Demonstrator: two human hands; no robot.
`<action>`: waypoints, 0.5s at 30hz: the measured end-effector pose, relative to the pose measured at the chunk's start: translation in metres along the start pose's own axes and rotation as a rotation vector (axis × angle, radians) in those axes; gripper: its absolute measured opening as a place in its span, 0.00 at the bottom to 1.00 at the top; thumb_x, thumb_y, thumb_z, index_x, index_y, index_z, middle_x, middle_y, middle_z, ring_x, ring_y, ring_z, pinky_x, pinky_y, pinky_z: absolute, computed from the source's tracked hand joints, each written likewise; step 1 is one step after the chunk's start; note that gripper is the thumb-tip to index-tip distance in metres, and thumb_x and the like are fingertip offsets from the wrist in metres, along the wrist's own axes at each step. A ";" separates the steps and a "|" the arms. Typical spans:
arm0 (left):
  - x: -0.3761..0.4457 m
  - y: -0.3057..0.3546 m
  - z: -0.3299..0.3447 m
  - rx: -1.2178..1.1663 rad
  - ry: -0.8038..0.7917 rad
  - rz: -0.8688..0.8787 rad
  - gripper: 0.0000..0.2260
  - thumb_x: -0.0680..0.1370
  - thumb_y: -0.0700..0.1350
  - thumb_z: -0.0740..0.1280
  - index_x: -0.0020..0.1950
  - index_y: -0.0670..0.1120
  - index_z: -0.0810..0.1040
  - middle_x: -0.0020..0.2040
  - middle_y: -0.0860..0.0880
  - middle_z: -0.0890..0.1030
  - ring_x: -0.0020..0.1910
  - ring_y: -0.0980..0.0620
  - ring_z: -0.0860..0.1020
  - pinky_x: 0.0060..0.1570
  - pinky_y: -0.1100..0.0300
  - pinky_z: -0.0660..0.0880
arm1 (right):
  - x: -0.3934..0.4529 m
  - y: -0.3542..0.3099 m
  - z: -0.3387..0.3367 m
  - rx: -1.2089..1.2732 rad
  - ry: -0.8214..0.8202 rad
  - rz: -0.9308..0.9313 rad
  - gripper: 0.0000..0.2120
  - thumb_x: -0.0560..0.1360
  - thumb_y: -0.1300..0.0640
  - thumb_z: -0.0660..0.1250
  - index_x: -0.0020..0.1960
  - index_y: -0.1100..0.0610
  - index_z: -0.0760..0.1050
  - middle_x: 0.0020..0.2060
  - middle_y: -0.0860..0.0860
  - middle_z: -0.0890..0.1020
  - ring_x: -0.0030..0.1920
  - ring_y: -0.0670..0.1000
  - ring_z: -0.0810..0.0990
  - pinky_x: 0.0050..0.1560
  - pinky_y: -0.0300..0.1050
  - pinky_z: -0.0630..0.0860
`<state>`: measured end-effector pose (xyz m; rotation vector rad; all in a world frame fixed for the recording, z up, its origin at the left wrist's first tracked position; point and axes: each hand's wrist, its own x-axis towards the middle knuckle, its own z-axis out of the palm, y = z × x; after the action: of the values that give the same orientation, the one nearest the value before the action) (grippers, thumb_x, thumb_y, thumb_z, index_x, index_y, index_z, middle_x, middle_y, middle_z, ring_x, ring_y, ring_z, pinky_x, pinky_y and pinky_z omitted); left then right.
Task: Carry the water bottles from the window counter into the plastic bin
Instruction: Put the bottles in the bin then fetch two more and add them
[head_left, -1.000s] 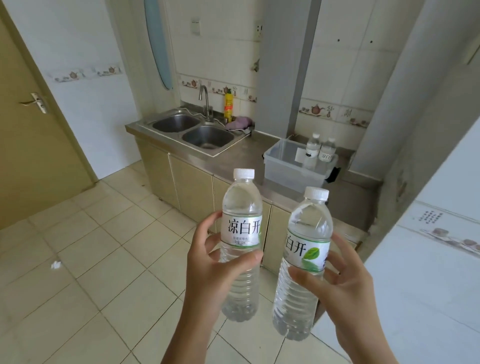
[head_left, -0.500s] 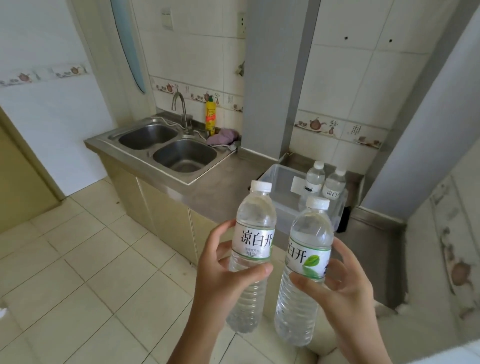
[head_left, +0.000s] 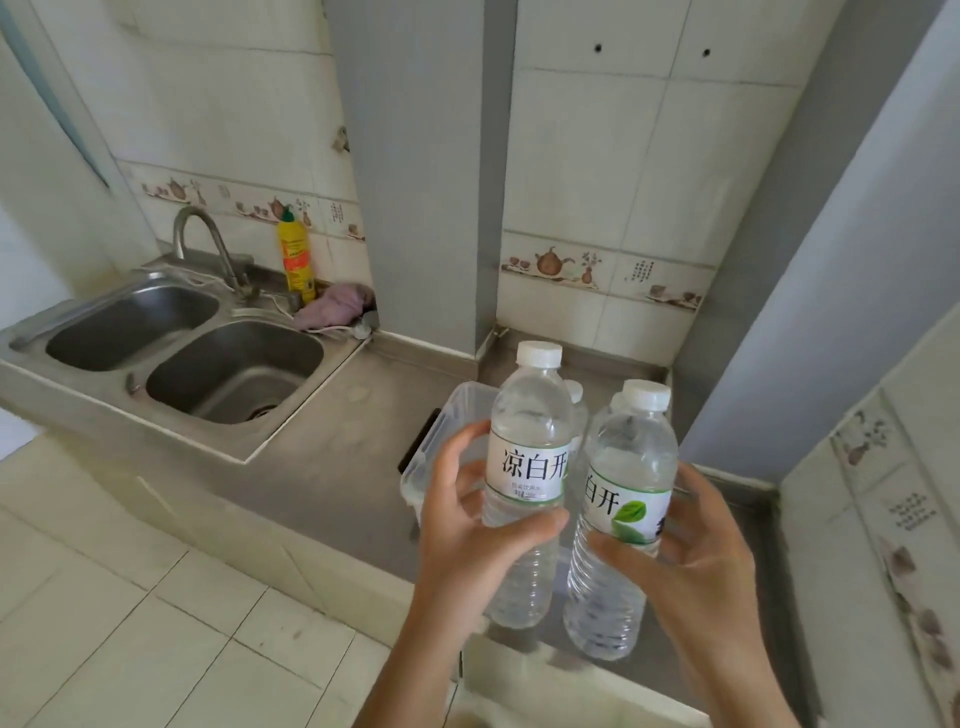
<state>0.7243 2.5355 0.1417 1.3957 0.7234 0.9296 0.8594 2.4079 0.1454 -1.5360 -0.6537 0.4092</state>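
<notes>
2 clear ribbed plastic bottles with white caps are held upright above the steel tabletop: the left hand curls around the left bottle, the right hand around the right bottle. Behind them, partly hidden, a translucent plastic bin holds 2 more capped bottles. A double steel sink, yellow detergent bottle and pink cloth sit further left.
</notes>
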 end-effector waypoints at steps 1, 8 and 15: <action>0.015 -0.005 0.007 -0.005 -0.024 0.002 0.39 0.53 0.44 0.84 0.56 0.73 0.75 0.52 0.59 0.85 0.49 0.57 0.85 0.41 0.65 0.80 | 0.011 0.004 0.000 -0.004 0.011 -0.004 0.39 0.55 0.69 0.82 0.59 0.40 0.75 0.48 0.42 0.85 0.47 0.44 0.85 0.40 0.31 0.78; 0.102 -0.050 0.046 0.060 -0.220 -0.035 0.34 0.56 0.45 0.85 0.56 0.65 0.77 0.53 0.65 0.84 0.51 0.61 0.83 0.43 0.71 0.78 | 0.075 0.030 0.007 -0.084 0.150 -0.005 0.39 0.56 0.69 0.82 0.60 0.43 0.74 0.50 0.34 0.83 0.49 0.38 0.82 0.42 0.26 0.76; 0.137 -0.102 0.057 0.247 -0.254 -0.007 0.32 0.55 0.54 0.82 0.57 0.63 0.76 0.54 0.60 0.83 0.56 0.60 0.79 0.53 0.66 0.75 | 0.103 0.073 0.021 -0.118 0.251 0.064 0.40 0.56 0.69 0.81 0.54 0.33 0.74 0.52 0.37 0.83 0.52 0.40 0.82 0.44 0.29 0.77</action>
<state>0.8511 2.6333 0.0592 1.6924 0.6646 0.6564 0.9369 2.4899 0.0854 -1.6903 -0.4399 0.2234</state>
